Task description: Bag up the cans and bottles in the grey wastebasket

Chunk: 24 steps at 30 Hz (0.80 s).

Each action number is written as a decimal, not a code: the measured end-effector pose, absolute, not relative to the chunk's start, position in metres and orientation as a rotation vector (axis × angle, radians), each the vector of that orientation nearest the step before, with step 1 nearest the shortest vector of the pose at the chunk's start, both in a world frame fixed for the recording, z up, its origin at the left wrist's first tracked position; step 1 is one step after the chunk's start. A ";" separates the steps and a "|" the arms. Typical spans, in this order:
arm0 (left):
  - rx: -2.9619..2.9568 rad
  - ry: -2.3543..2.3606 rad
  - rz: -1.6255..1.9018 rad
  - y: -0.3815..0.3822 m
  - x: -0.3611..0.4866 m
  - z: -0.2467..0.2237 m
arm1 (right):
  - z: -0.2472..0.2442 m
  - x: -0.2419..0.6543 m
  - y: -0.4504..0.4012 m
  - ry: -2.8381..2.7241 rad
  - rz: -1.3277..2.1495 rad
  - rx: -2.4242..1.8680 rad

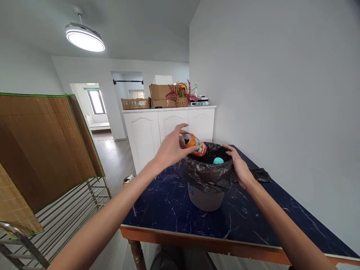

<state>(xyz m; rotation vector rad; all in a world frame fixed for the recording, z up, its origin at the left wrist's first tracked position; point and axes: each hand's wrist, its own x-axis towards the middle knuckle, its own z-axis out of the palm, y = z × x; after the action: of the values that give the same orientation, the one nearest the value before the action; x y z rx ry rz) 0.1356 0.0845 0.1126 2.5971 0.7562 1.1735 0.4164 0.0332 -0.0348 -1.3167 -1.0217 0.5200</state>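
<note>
My left hand (pixel 176 148) is closed around an orange drink can (pixel 195 144), its opened top facing me and its base tipped toward the mouth of a trash bin (pixel 206 200). The can is at the bin's left rim. A black trash bag (pixel 209 176) lines the bin and folds down over its outside. My right hand (pixel 235 161) grips the bag's edge at the right rim, fingers over the fold. Inside the bin shows a turquoise rounded object (pixel 218 160), whose kind I cannot make out.
Another can (pixel 129 179) stands at the table's left edge. A piece of black plastic (pixel 260 174) lies right of the bin on the blue marbled table (pixel 168 210). Behind is a white cabinet (pixel 144 127); a metal rack (pixel 81 198) stands at left, and a wall rises along the right.
</note>
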 end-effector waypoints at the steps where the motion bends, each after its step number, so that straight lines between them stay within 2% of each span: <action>1: 2.617 0.747 1.106 0.083 0.139 0.107 | -0.035 0.416 0.033 -1.027 0.520 -1.314; 5: 2.654 0.824 1.088 0.082 0.127 0.093 | -0.034 0.415 0.031 -1.023 0.526 -1.312; 9: 2.734 0.992 1.153 0.094 0.077 0.090 | -0.032 0.413 0.030 -0.997 0.541 -1.309; 16: 2.640 1.714 0.495 0.161 -0.045 0.035 | -0.028 0.407 0.030 -0.960 0.553 -1.282; 19: 2.519 1.761 0.399 0.171 -0.074 0.007 | -0.027 0.406 0.028 -0.958 0.557 -1.271; 24: 2.437 1.651 0.445 0.165 -0.083 -0.016 | -0.029 0.408 0.027 -0.969 0.551 -1.265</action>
<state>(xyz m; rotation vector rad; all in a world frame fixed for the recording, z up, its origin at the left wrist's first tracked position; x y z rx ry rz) -0.0829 0.1654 -0.0162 2.4375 1.6515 0.4453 0.4084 0.0269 -0.0288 -1.2646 -0.9693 0.5512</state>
